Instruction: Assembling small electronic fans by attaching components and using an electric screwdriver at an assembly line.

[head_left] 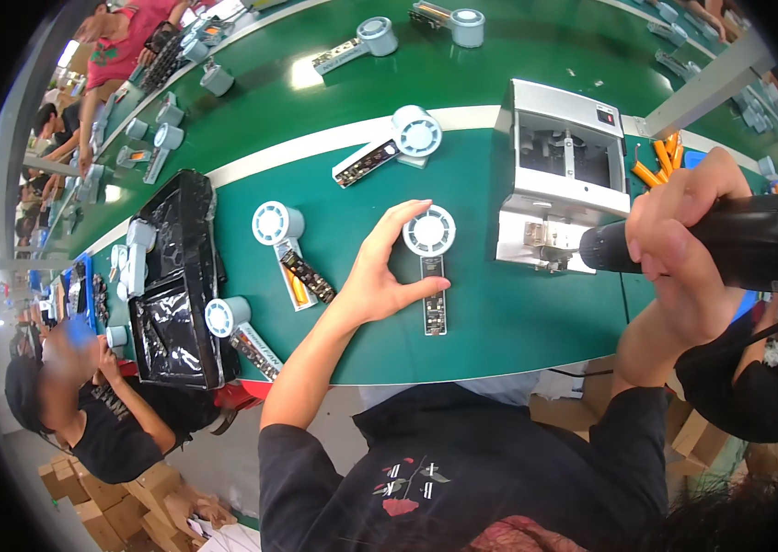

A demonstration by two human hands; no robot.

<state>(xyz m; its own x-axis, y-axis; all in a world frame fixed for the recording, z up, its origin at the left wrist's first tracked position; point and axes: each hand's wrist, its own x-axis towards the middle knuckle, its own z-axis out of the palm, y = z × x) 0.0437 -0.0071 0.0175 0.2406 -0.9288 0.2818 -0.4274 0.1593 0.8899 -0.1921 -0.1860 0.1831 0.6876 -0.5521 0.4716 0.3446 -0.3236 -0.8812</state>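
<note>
My left hand (380,276) is curled around a pale blue handheld fan (428,232), fingers at its round head and thumb across its handle. The fan lies on the green work surface with its handle toward me, and the handle's open side bares a circuit board (434,317). My right hand (683,225) is wrapped around a black electric screwdriver (766,235). Its nose points left, at the front of a white and silver screw feeder (562,195). Whether the bit touches the feeder I cannot tell.
Several opened fans (278,223) lie left of and beyond my left hand. A black tray (172,313) stands at the left. Orange-handled tools (660,166) lie behind the feeder. Further fans (377,37) sit on the green belt. A co-worker (85,396) sits at the left.
</note>
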